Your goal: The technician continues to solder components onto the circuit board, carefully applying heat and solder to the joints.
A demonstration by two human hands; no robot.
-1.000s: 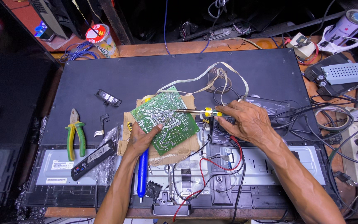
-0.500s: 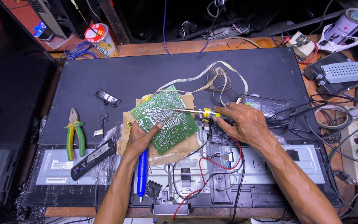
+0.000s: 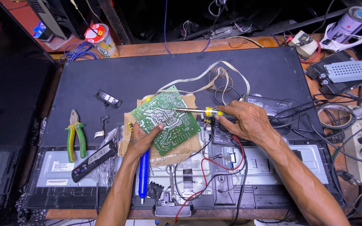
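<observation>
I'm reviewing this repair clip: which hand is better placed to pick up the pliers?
Left. The left hand steadies the green circuit board, nearer the pliers; the right hand holds the soldering iron.

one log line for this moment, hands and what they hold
left hand: steadies green circuit board | right hand: holds soldering iron, tip on board | pliers: idle

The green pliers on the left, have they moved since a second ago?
No. The green pliers lie in the same spot on the black panel, beside the remote.
</observation>
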